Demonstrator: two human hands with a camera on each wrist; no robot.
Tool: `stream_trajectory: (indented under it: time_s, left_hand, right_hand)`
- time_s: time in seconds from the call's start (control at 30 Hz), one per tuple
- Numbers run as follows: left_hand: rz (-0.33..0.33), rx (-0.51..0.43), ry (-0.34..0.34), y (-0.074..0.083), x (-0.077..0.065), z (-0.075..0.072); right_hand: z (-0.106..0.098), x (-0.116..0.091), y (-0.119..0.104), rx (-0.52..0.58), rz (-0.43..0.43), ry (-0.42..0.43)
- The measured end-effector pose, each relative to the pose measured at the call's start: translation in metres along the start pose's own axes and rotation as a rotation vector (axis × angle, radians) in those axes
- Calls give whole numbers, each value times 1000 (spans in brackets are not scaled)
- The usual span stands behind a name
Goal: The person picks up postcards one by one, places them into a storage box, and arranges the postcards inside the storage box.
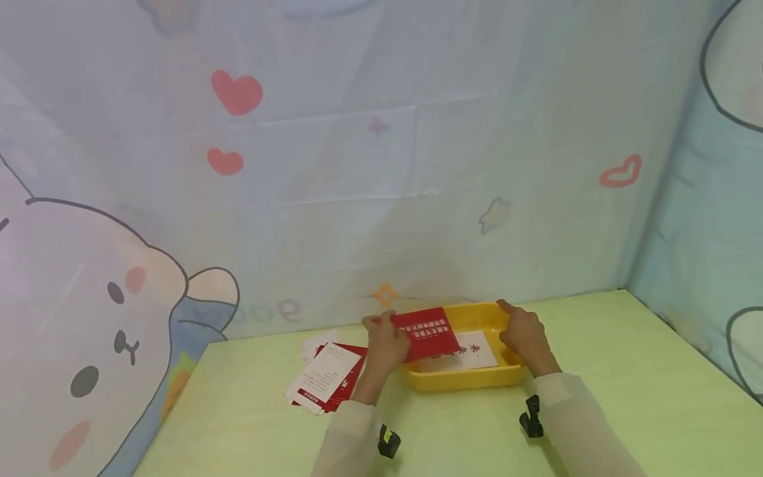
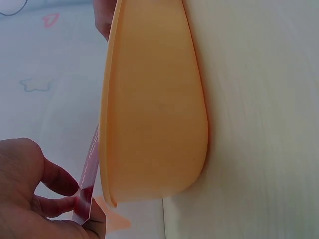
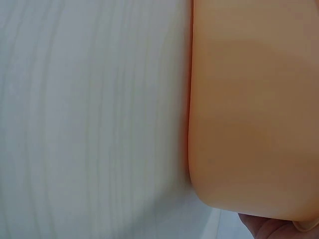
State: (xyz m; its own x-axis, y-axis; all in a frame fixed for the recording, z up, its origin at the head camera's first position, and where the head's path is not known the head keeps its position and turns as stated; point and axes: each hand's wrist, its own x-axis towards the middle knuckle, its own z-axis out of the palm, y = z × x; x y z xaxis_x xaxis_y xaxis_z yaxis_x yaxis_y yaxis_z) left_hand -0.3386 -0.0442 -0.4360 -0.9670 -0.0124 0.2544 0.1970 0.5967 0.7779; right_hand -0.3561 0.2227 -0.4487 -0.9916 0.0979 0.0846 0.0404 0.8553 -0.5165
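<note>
My left hand (image 1: 386,344) pinches a red card (image 1: 430,333) by its left end, over the left part of a yellow plastic tray (image 1: 467,379). In the left wrist view, the thumb and fingers (image 2: 59,177) grip the card's edge right beside the tray's rim. Inside the tray lies a white card (image 1: 467,352) with red writing, partly covered by the red one. At the tray's right end, my right hand (image 1: 527,338) holds the rim. The right wrist view shows mostly the tray's outer wall (image 3: 259,109), with a bit of the hand under its lower corner.
Left of the tray, a loose pile of white cards (image 1: 328,374) and red cards (image 1: 352,386) lies on the light green table (image 1: 250,411). Behind the table hangs a printed cloth backdrop (image 1: 357,165), with another cloth side at the right.
</note>
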Motion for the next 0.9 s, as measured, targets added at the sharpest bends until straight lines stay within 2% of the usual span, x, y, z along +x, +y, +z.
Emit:
stream_trajectory:
  time_s: [0.4,0.7,0.9]
  left_hand:
    - [58,45,-9,16,2,12]
    - [92,80,-6,16,4,26]
    - [84,95,-39,21,6,33]
  right_hand:
    - [2,1,0,0,8,4]
    - [4,2,3,0,19,4]
    - [4,1,3,-2,11,4]
